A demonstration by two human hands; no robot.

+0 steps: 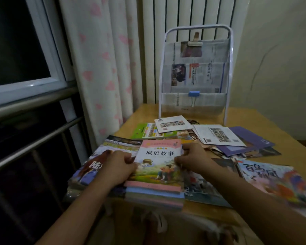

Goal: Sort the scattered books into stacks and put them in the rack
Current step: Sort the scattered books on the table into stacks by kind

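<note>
Between both hands' fingers (pixel 129 160), book stack (pixel 157 174).

One rack (pixel 194 71), two clips, two hands, and perhaps a dozen scattered books.

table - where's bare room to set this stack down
Bare table runs right of the rack, behind the purple folder. A narrow strip lies left of the rack. From the rack's foot to both hands on the stack, books crowd it.
</note>
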